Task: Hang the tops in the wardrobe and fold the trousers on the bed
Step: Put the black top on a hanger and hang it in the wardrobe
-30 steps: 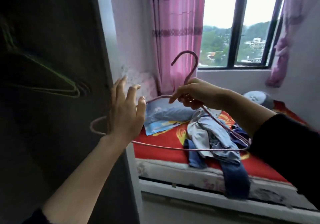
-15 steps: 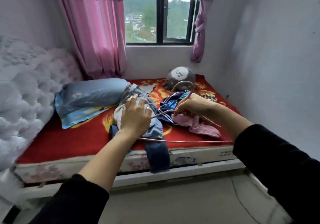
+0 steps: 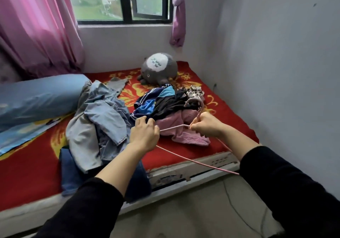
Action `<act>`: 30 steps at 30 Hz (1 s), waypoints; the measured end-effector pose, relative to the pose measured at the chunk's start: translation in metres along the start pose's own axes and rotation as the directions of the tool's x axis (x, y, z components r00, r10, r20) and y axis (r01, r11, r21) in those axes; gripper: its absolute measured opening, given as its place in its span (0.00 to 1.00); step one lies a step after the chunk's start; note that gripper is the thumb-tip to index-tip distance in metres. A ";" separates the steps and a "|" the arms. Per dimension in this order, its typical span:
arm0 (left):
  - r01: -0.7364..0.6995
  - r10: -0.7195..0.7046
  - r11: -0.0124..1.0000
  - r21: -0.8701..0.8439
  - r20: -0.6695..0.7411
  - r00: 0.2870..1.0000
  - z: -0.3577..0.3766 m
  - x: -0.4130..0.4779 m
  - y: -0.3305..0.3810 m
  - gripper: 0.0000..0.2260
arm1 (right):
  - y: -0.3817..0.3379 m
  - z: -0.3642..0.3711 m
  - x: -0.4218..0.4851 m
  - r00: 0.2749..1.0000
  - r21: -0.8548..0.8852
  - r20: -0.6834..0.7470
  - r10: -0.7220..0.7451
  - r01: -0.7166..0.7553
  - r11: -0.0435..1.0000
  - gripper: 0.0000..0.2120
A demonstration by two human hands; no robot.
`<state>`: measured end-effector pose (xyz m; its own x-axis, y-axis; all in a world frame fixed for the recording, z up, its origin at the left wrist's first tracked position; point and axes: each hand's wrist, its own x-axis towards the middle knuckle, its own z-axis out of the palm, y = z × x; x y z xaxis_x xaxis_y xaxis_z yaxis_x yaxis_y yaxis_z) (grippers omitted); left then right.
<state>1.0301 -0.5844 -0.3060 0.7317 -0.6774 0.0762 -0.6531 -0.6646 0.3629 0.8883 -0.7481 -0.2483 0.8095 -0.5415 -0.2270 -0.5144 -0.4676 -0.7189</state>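
Right hand [image 3: 206,125] clamped on pink hanger [image 3: 173,127] neck, tops pile [image 3: 165,105] at 12 o'clock. Left hand [image 3: 144,134] curled at hanger's 9 o'clock end; grip can't tell.

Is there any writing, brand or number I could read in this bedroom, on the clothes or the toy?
No readable text anywhere.
Dark top: a small white mark, too small to read.
Plush toy: belly marks are a pattern, not letters.
Blue pillow: print blurred.
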 end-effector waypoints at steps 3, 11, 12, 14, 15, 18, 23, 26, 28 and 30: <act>0.031 -0.030 1.000 -0.007 0.090 0.996 0.030 0.061 -0.001 0.16 | 0.021 -0.005 0.060 0.996 0.014 0.010 0.087 -0.087 0.996 0.10; 0.149 -0.150 0.989 0.022 0.256 0.955 0.107 0.186 -0.013 0.14 | 0.086 -0.029 0.189 0.978 -0.001 0.015 0.210 -0.210 0.978 0.11; 0.170 -0.167 0.985 0.012 0.263 0.950 0.115 0.200 -0.013 0.14 | 0.092 -0.035 0.206 0.978 0.003 -0.002 0.206 -0.206 0.978 0.12; 0.209 -0.199 0.978 -0.006 0.278 0.940 0.132 0.231 -0.011 0.15 | 0.101 -0.046 0.242 0.982 -0.002 -0.031 0.186 -0.186 0.983 0.17; 0.222 -0.211 0.975 -0.009 0.283 0.936 0.141 0.247 -0.010 0.15 | 0.106 -0.050 0.261 0.984 -0.016 -0.030 0.174 -0.175 0.984 0.18; 0.299 -0.279 0.954 -0.022 0.296 0.914 0.171 0.295 -0.007 0.15 | 0.124 -0.059 0.321 0.987 -0.027 -0.011 0.161 -0.161 0.987 0.19; 0.511 -0.463 0.858 -0.061 0.342 0.818 0.221 0.355 -0.003 0.17 | 0.147 -0.083 0.416 0.996 -0.165 -0.079 0.038 -0.050 0.985 0.18; 0.594 -0.534 0.800 -0.087 0.346 0.771 0.246 0.384 -0.003 0.18 | 0.159 -0.096 0.473 0.997 -0.263 -0.072 -0.004 -0.015 0.965 0.18; 0.622 -0.576 0.778 -0.086 0.300 0.761 0.259 0.401 -0.007 0.18 | 0.168 -0.095 0.505 0.998 -0.283 -0.054 0.019 -0.034 0.959 0.18; 0.645 -0.616 0.759 -0.086 0.222 0.755 0.270 0.417 -0.018 0.19 | 0.176 -0.087 0.530 0.998 -0.305 -0.053 0.027 -0.042 0.951 0.17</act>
<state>1.2938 -0.9401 -0.5317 0.9120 -0.1720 -0.3723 -0.0075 -0.9147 0.4042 1.2021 -1.1782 -0.4385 0.7792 -0.5901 -0.2113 -0.6096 -0.6352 -0.4742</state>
